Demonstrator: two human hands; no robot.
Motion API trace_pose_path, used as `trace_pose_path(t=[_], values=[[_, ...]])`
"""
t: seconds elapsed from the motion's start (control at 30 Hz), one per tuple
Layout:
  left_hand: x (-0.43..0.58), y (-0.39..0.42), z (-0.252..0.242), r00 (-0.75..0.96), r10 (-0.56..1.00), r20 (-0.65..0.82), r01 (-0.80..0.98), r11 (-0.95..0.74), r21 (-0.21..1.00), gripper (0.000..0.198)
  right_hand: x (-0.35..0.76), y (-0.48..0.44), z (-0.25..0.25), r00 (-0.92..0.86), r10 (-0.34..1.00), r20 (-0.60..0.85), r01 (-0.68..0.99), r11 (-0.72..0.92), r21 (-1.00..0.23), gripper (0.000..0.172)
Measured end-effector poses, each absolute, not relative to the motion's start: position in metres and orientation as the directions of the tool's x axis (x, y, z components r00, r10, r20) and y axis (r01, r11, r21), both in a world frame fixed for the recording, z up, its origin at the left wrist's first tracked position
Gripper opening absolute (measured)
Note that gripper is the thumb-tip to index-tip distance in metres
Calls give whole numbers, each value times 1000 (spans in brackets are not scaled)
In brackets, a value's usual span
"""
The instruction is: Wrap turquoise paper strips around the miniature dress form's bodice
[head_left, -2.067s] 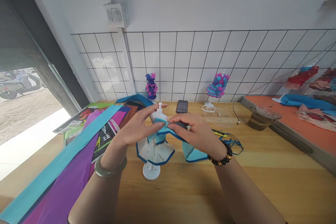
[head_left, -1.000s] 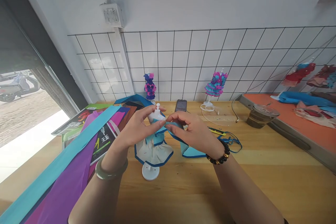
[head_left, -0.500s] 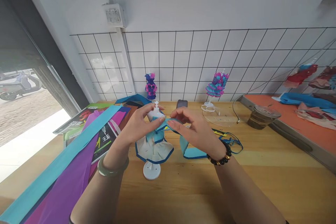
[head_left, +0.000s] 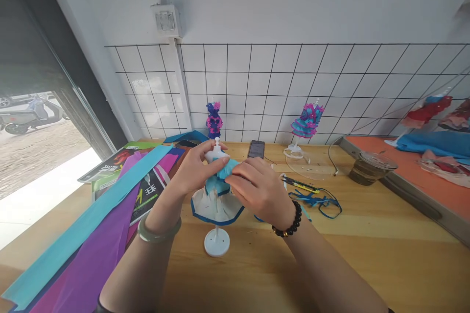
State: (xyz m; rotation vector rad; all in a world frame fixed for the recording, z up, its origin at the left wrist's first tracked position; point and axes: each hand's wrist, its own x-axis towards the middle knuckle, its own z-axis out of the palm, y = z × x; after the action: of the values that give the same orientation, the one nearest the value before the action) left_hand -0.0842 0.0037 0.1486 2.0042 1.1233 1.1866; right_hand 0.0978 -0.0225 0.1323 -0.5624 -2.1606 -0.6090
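A small white dress-form mannequin [head_left: 217, 242] stands upright on its round base. It wears a light-blue bodice and a white flared skirt [head_left: 211, 206] edged in dark blue. My left hand [head_left: 193, 168] is closed round the mannequin's upper body, its thumb pressing near the top of the bodice. My right hand [head_left: 259, 187] pinches a light-blue strip [head_left: 226, 169] of crepe-like material against the mannequin's chest. The strip looks gathered there. Most of its length is hidden behind the right hand, and the right fingertips are partly covered.
To the right lie a yellow-and-black utility knife [head_left: 301, 184] and dark-blue scraps [head_left: 320, 200]. A phone [head_left: 256, 148] is behind my hands. Long blue and purple sheets [head_left: 99, 234] cover magazines at left. Two dressed mini mannequins stand by the wall; a plastic cup [head_left: 371, 167] stands right.
My right hand has moved left, closer to the mannequin, and turned inward. The strip, stretched out to the right before, is now bunched at the chest. My left hand keeps its hold.
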Motion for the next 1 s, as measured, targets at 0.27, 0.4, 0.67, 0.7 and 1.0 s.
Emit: trace_pose_path(t=[0.27, 0.4, 0.67, 0.7, 1.0], values=[[-82, 5, 148, 213, 890, 403, 368, -456, 811, 30, 95, -14, 123, -582, 134, 802, 572, 768, 287, 22], [-80, 6, 148, 192, 900, 392, 352, -436, 829, 30, 95, -13, 124, -546, 143, 825, 582, 774, 251, 15], [-79, 3, 149, 198, 908, 370, 352, -418, 838, 30, 92, -14, 124, -519, 117, 847, 601, 754, 264, 18], [-79, 3, 149, 199, 909, 366, 344, -414, 843, 30, 92, -14, 124, -527, 120, 842, 599, 755, 267, 18], [-79, 5, 149, 187, 907, 377, 310, -419, 853, 33, 95, -11, 124, -552, 145, 821, 588, 765, 261, 19]])
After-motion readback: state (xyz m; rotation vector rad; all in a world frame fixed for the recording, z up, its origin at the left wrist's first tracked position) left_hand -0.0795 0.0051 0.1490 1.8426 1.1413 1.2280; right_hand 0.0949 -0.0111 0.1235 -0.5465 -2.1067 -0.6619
